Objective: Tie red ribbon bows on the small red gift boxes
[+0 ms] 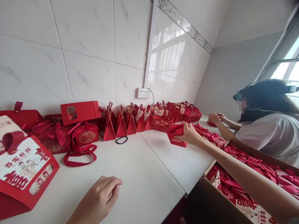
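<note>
My right hand (188,133) reaches across the table and grips a small red gift box (175,139) from above, its thumb on the near face. The box is slightly tilted, with gold lettering on its front. My left hand (100,196) rests low over the white table, fingers loosely curled together and nothing seen in them. Beyond the right hand, a row of red triangular gift boxes (133,121) with ribbon loops stands along the wall. A large red box with a printed white front (26,165) is at the left.
Red boxes with ribbons (85,133) are piled at the back left, near a black hair tie (121,140). An open cardboard carton (207,186) full of red boxes stands under my right forearm. At the right, another person (266,133) handles a red box. A power strip (144,93) is on the wall.
</note>
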A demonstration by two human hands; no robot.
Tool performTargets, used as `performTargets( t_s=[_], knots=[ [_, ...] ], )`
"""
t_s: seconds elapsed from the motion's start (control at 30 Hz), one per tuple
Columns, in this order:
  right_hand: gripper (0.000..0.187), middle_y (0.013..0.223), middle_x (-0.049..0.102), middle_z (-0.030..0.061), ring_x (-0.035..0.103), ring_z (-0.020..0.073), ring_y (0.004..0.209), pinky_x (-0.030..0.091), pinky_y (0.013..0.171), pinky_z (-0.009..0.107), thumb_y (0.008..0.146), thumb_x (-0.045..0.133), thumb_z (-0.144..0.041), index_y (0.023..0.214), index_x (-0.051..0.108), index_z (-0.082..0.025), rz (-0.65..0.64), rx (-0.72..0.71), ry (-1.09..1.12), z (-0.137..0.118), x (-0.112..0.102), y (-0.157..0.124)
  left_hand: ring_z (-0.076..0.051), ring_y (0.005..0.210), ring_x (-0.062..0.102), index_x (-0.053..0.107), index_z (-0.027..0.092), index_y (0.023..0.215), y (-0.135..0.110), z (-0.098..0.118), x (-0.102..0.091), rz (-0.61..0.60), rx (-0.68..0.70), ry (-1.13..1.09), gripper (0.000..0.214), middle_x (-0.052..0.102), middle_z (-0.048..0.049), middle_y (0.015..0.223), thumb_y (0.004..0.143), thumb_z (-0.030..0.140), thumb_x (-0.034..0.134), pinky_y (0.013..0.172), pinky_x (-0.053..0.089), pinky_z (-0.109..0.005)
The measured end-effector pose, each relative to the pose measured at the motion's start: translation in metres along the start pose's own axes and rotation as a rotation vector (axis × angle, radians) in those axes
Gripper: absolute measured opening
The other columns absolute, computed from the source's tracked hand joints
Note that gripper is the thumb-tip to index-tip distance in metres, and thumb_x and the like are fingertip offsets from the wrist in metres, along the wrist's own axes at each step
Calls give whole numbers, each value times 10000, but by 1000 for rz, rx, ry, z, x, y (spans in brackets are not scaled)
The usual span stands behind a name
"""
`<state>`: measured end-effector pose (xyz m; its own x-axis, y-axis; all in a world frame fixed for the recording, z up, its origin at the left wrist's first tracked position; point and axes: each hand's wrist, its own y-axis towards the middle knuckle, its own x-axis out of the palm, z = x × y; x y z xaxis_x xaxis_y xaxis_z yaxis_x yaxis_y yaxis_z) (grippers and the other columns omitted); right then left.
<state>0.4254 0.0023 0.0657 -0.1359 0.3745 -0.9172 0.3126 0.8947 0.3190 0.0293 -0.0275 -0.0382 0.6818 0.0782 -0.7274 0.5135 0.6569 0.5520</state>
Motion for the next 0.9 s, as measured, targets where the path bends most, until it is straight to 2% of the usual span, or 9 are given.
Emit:
performTargets(
  t_s=[0.1,0.2,0.3,0.37,0.43,0.53,0.63,0.77,0.9],
  knots=[
    [939,1281,413,198,470,347,1181,436,969,481,671,721,-542,1388,257,-150,-115,-296,106,-46,-8,-21,-134,655,586,620,236,910,0,-2,-2,80,56,-50,160,611,11,682,873,234,464,609,478,-211],
    [990,1386,307,226,400,349,1264,471,943,493,692,712,-549,1420,167,-157,-229,-628,382,-95,-3,-35,-156,711,580,621,220,967,0,-8,-8,301,-39,-176,230,600,-5,717,885,319,432,693,477,-250],
    [1096,1474,222,217,341,369,1324,439,982,522,661,742,-568,1461,86,-207,-467,-810,475,-136,7,-40,-179,790,568,616,200,933,6,-13,-15,644,-333,-380,338,603,-29,779,887,413,358,756,460,-286],
    [1132,1504,207,203,320,389,1342,394,1022,544,640,747,-591,1480,86,-220,-676,-839,404,-159,13,-40,-161,759,552,600,197,864,13,-16,-20,903,-539,-584,307,594,-29,810,857,405,375,742,455,-280],
    [1139,1520,202,193,307,411,1348,362,1040,566,634,743,-602,1493,103,-213,-817,-811,304,-177,18,-41,-145,759,557,591,198,816,18,-20,-24,1030,-703,-750,227,588,-23,829,802,367,442,688,449,-251],
    [1155,1517,220,204,326,405,1341,369,1038,550,620,779,-529,1498,108,-191,-902,-798,306,-194,37,-47,-160,804,589,599,187,793,21,-22,-29,1007,-767,-764,243,614,-37,844,757,391,473,677,457,-248],
    [1054,1410,400,210,425,328,1288,451,984,458,655,779,-397,1471,150,-177,-914,-805,588,-197,72,-54,-167,778,611,600,173,790,19,-20,-31,944,-772,-745,294,641,-47,812,737,439,486,656,467,-250],
    [591,1207,557,156,583,248,1082,513,874,412,819,590,-347,1335,347,-191,-666,-638,879,-185,117,-55,-102,373,405,532,183,762,18,-21,-37,943,-856,-770,355,453,42,486,790,487,350,379,310,-222],
    [343,973,617,94,613,195,854,508,800,371,898,439,-439,1091,523,-168,-531,-464,969,-175,122,-53,-73,326,296,481,197,687,18,-28,-43,914,-926,-784,220,318,85,431,769,398,449,344,232,-195]
  ],
)
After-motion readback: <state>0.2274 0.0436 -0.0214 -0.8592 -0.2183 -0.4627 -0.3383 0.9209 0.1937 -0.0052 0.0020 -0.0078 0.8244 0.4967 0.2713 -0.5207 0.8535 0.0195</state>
